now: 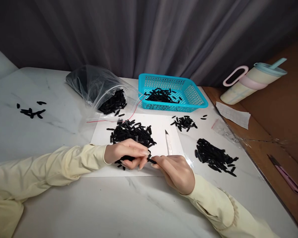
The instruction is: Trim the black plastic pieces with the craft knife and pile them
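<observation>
My left hand (129, 153) is over the front of a pile of small black pieces (132, 134) on a white sheet (101, 170). Its thumb and fingers are pinched together, and what they hold, if anything, is too small to name. Just to the right, my right hand (176, 172) grips a black piece (152, 161) between thumb and finger, its end pointing toward my left fingertips. A pen-like knife (169, 143) with a white handle lies on the sheet behind my right hand, its dark tip pointing away.
A clear bag (94, 86) spills black pieces at the back left, beside a blue basket (173, 106) holding more. Other piles (213, 157) lie right and far left. A tumbler (250, 82), a paper slip (233, 115) and a pink cutter (286, 175) are at the right.
</observation>
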Demonstrator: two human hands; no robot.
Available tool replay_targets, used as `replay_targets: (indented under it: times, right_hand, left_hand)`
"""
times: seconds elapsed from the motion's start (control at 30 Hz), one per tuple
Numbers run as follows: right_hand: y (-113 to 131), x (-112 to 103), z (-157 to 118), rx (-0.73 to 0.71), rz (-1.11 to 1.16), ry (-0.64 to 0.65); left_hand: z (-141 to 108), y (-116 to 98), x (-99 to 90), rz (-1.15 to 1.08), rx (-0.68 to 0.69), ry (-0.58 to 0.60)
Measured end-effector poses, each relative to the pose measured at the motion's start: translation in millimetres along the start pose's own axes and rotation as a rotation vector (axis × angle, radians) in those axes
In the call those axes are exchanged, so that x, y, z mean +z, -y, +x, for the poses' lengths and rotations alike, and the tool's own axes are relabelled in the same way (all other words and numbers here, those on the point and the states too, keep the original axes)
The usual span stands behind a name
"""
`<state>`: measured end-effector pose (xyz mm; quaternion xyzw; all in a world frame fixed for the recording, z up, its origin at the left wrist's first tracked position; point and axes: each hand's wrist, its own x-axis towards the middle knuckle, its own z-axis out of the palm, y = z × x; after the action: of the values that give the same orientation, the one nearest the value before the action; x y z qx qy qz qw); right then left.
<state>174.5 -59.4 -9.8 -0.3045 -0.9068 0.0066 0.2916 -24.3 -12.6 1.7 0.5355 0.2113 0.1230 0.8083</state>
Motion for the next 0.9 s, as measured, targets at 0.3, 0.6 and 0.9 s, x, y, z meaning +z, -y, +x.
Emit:
replay_targets:
  times: [0.3, 0.6, 0.9]
  right_hand:
    - [0.2, -1.8, 1.5, -0.020, -0.013, -0.009]
    - [-1.1, -0.6, -1.2, -0.028, 0.011, -0.044]
    - [-0.3, -2.5, -0.8, -0.005, 0.053, -0.083]
  left_hand:
    - [0.1, -0.6, -0.1, 0.039, -0.046, -0.004]
    - [-0.5, -2.6, 1.2, -0.020, -0.067, -0.009]
    - [-1.3, -3.9, 1.8, -0.044, -0.059, 0.006]
